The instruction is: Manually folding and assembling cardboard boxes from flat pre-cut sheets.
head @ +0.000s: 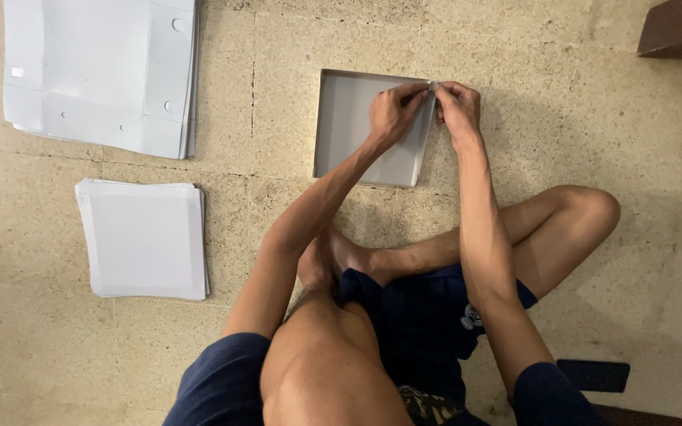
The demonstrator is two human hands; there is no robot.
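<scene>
Speckled beige stone floor (641, 181) with thin tile joints fills the view, and a person sits on it cross-legged. Two stacks of flat grey die-cut card blanks (100, 71) and smaller square sheets (144, 241) lie well left. Straight ahead rests a shallow grey card tray (349, 126), whose far right corner the left hand (392, 114) and right hand (459, 106) both pinch shut.

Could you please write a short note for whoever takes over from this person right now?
Left hand and right hand both pinch the far right corner of the grey folded tray on the stone floor.
Done: the tray's walls stand up on the sides in view.
Left: that corner is in the fingers, not yet let go.
The stack of square white sheets and the stack of flat cut blanks lie to the left.
</scene>
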